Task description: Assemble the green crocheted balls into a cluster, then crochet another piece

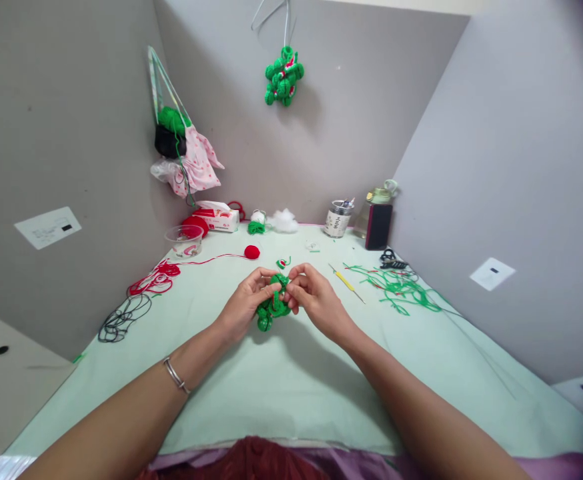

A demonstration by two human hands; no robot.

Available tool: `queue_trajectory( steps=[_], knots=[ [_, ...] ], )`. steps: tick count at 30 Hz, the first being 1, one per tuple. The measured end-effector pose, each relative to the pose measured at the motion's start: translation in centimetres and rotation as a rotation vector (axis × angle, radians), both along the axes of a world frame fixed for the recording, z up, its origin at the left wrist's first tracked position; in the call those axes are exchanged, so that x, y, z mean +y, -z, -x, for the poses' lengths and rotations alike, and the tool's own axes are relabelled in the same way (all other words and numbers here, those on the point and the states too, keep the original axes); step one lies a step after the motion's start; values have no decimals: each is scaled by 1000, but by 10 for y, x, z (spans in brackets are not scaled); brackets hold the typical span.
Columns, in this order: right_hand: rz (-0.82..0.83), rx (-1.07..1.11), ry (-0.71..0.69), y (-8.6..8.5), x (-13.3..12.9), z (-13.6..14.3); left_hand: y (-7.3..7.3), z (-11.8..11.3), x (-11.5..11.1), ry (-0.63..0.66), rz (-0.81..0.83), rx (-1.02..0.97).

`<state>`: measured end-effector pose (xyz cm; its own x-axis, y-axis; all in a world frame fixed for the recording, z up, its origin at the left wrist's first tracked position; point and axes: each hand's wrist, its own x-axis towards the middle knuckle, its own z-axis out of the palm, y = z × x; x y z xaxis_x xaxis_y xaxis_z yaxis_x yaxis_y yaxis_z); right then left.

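Above the middle of the table, my left hand [255,293] grips a green crocheted piece [266,317] made of rounded lumps, with a little red showing. My right hand [309,293] pinches at the upper right side of the same piece, its thumb and forefinger close together; whether a needle or yarn end sits between them is too small to tell. Just beyond the hands lies a small green, white and red crocheted bit [282,264]. A yellow-handled crochet hook [346,283] rests on the cloth to the right of my right hand.
Green yarn scraps [404,288] and black scissors [391,260] lie at right. Red yarn [154,279], black cord [124,319] and a clear bowl [184,241] are at left. A tissue box [221,219], pen tin [339,219] and phone [379,227] stand behind. A finished-looking green piece [284,79] hangs above.
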<state>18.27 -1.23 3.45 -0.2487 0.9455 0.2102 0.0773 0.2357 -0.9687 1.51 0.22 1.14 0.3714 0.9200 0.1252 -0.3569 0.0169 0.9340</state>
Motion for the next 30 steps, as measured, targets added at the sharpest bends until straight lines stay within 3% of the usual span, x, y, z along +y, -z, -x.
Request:
queue_trajectory(
  steps=[6,12,16,18,24,30],
  knots=[
    [-55,-167,169,-13,4,-9,-5,1,-3,16,57,81],
    [50,2,47,-15,10,-13,-5,-1,-4,82,42,143],
    [10,140,202,-18,20,-27,-5,-5,-5,132,123,143],
    [44,209,164,-19,20,-29,-6,-6,-6,136,147,125],
    [249,234,-164,-16,9,-18,-7,-6,-8,170,134,126],
    [166,463,-53,-28,17,-38,-8,-5,-7,208,173,144]
  ],
)
